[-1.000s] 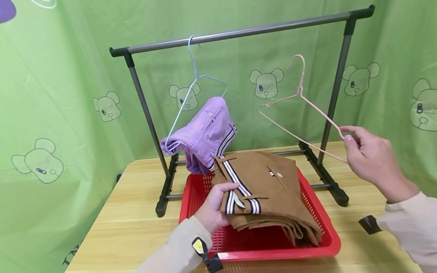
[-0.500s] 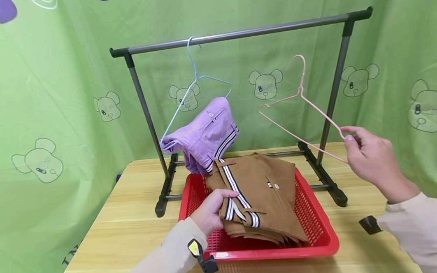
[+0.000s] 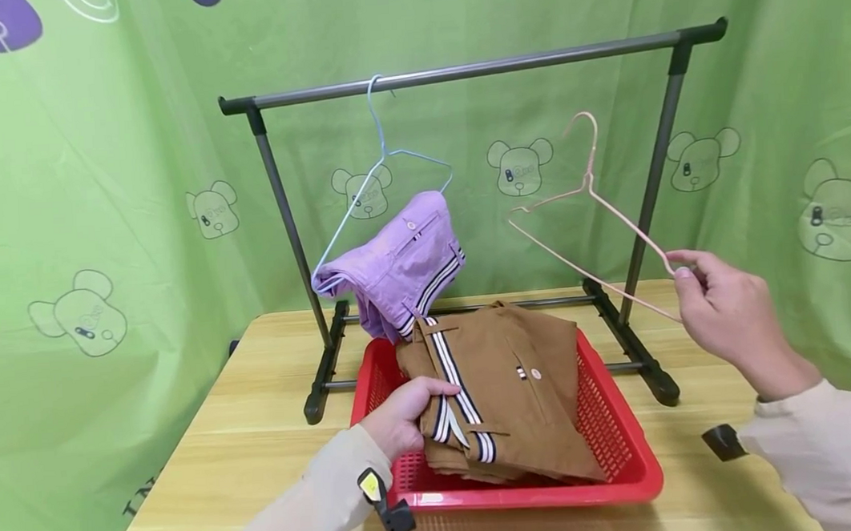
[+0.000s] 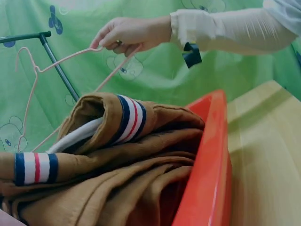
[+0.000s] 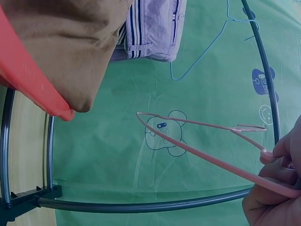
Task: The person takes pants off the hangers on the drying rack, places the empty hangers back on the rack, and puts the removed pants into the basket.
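Note:
Brown trousers [image 3: 496,374], folded, with a striped waistband, lie in the red basket [image 3: 539,496]. My left hand [image 3: 404,415] grips them at the waistband, thumb on top and the other fingers hidden beneath. Out to the right, my right hand [image 3: 731,306] pinches one end of a pink wire hanger [image 3: 625,219], held up in the air with its hook upward and nothing on it. In the right wrist view that hanger [image 5: 202,157] runs out from the curled fingers. The left wrist view shows the trousers' layered folds [image 4: 122,183] against the basket's wall.
A dark metal rack [image 3: 502,67] stands on the wooden table [image 3: 261,442] behind the basket. From its bar hangs a blue hanger [image 3: 350,209] bearing folded purple trousers [image 3: 403,255], whose lower edge meets the brown ones. A green curtain [image 3: 140,192] closes off the back.
The brown trousers have come down lower into the basket, and my left hand has moved slightly down and left with them. The right hand and pink hanger have stayed nearly still.

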Motion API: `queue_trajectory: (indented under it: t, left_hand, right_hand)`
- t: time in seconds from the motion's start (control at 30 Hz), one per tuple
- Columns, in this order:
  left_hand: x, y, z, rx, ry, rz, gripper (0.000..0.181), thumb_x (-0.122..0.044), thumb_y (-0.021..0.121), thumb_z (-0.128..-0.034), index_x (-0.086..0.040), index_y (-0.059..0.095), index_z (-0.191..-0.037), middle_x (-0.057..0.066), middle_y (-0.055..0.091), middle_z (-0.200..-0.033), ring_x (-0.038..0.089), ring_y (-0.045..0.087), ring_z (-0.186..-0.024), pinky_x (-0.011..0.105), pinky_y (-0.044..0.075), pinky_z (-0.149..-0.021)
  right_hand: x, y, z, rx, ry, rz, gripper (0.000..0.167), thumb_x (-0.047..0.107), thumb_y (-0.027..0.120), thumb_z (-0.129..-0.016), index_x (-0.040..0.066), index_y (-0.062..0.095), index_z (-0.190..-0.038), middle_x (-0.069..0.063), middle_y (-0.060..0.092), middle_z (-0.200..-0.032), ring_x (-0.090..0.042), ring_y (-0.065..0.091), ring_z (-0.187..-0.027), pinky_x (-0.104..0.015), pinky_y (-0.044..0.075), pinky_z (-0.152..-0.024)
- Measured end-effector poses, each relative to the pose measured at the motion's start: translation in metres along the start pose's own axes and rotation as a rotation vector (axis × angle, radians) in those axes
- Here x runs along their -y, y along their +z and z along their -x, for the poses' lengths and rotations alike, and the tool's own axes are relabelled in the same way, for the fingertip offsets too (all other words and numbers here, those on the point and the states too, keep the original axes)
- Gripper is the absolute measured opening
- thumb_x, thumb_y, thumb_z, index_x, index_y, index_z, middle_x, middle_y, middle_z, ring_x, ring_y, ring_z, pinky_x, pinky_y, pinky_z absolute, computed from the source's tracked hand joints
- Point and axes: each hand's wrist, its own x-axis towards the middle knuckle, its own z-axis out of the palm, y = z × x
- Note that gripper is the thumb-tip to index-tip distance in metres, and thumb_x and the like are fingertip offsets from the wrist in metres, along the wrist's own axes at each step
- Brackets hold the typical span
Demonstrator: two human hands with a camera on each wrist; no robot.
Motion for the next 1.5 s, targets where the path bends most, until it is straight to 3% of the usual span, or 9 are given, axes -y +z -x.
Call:
queue_trajectory:
  t: [0.23, 0.37, 0.57, 0.7, 0.83, 0.97, 1.17, 1.3, 1.5]
  left_hand:
    - [0.001, -0.004, -0.001, -0.074, 0.008, -0.054, 0.014, -0.014, 0.057, -0.0897, -0.002, 0.055, -0.097, 0.008, 0.067, -0.083, 0.019, 0.067, -0.074, 0.042, 0.054, -0.082]
    - [0.000, -0.007, -0.001, -0.067, 0.000, -0.069, 0.016, -0.015, 0.057, -0.0909, -0.001, 0.054, -0.099, 0.009, 0.067, -0.084, 0.020, 0.067, -0.076, 0.043, 0.054, -0.083]
    - [-0.002, -0.010, 0.000, -0.071, 0.049, -0.141, 0.013, -0.010, 0.056, -0.0922, 0.000, 0.054, -0.099, 0.009, 0.068, -0.084, 0.022, 0.068, -0.079, 0.044, 0.054, -0.084]
    - [-0.003, -0.011, 0.000, -0.115, 0.076, -0.177, 0.012, -0.009, 0.059, -0.0914, 0.000, 0.055, -0.098, 0.009, 0.068, -0.083, 0.022, 0.069, -0.079, 0.044, 0.055, -0.082]
    - [-0.004, -0.011, 0.002, -0.201, 0.109, -0.243, 0.018, -0.012, 0.063, -0.0893, 0.000, 0.054, -0.099, 0.008, 0.066, -0.081, 0.020, 0.066, -0.073, 0.041, 0.056, -0.076]
    - [-0.005, -0.010, 0.004, -0.298, 0.157, -0.314, 0.043, -0.018, 0.067, -0.0867, 0.006, 0.046, -0.116, 0.013, 0.060, -0.096, 0.023, 0.062, -0.081, 0.043, 0.053, -0.082]
    - [-0.009, -0.007, 0.003, -0.410, 0.191, -0.342, 0.082, -0.022, 0.068, -0.0851, 0.014, 0.021, -0.142, 0.027, 0.032, -0.141, 0.039, 0.038, -0.123, 0.058, 0.029, -0.107]
    - [-0.010, -0.006, 0.002, -0.454, 0.206, -0.331, 0.086, -0.022, 0.068, -0.0842, 0.013, 0.017, -0.144, 0.028, 0.022, -0.148, 0.043, 0.027, -0.131, 0.062, 0.020, -0.109]
    - [-0.014, -0.002, 0.003, -0.519, 0.267, -0.330, 0.084, -0.022, 0.070, -0.0825, 0.014, 0.022, -0.141, 0.027, 0.025, -0.146, 0.041, 0.027, -0.133, 0.057, 0.020, -0.111]
  right_hand:
    - [-0.002, 0.000, 0.001, 0.001, 0.007, 0.008, 0.035, 0.013, 0.039, -0.101, -0.006, 0.055, -0.126, -0.008, 0.051, -0.070, -0.014, 0.033, -0.045, -0.032, 0.028, -0.042]
    - [-0.001, 0.000, 0.001, 0.004, 0.011, 0.003, 0.035, 0.013, 0.039, -0.102, -0.005, 0.055, -0.126, -0.007, 0.050, -0.068, -0.014, 0.033, -0.044, -0.031, 0.028, -0.041]
    - [-0.001, -0.001, -0.001, -0.016, 0.003, 0.003, 0.034, 0.015, 0.039, -0.102, -0.003, 0.056, -0.126, -0.006, 0.049, -0.065, -0.014, 0.033, -0.041, -0.030, 0.028, -0.036]
    - [-0.002, -0.002, -0.001, -0.024, -0.007, 0.008, 0.034, 0.014, 0.040, -0.101, -0.003, 0.057, -0.125, -0.006, 0.049, -0.064, -0.014, 0.032, -0.041, -0.030, 0.028, -0.036]
    - [-0.001, -0.003, -0.002, -0.014, -0.003, 0.008, 0.035, 0.015, 0.039, -0.102, -0.003, 0.056, -0.126, -0.007, 0.050, -0.066, -0.015, 0.033, -0.041, -0.031, 0.028, -0.037]
    - [0.002, -0.003, -0.002, -0.010, 0.005, 0.007, 0.036, 0.017, 0.038, -0.102, -0.002, 0.057, -0.126, -0.008, 0.050, -0.066, -0.016, 0.034, -0.041, -0.031, 0.028, -0.037]
    - [0.000, -0.003, -0.003, -0.005, 0.003, 0.011, 0.035, 0.015, 0.038, -0.102, -0.003, 0.056, -0.126, -0.008, 0.051, -0.068, -0.015, 0.033, -0.042, -0.031, 0.028, -0.038]
    - [-0.003, -0.004, -0.004, -0.004, -0.003, 0.016, 0.035, 0.014, 0.039, -0.101, -0.004, 0.056, -0.126, -0.008, 0.051, -0.068, -0.014, 0.033, -0.042, -0.032, 0.028, -0.040]
    - [-0.001, -0.004, -0.003, -0.013, 0.007, 0.013, 0.035, 0.016, 0.038, -0.102, -0.003, 0.057, -0.125, -0.007, 0.051, -0.068, -0.015, 0.033, -0.042, -0.032, 0.028, -0.038]
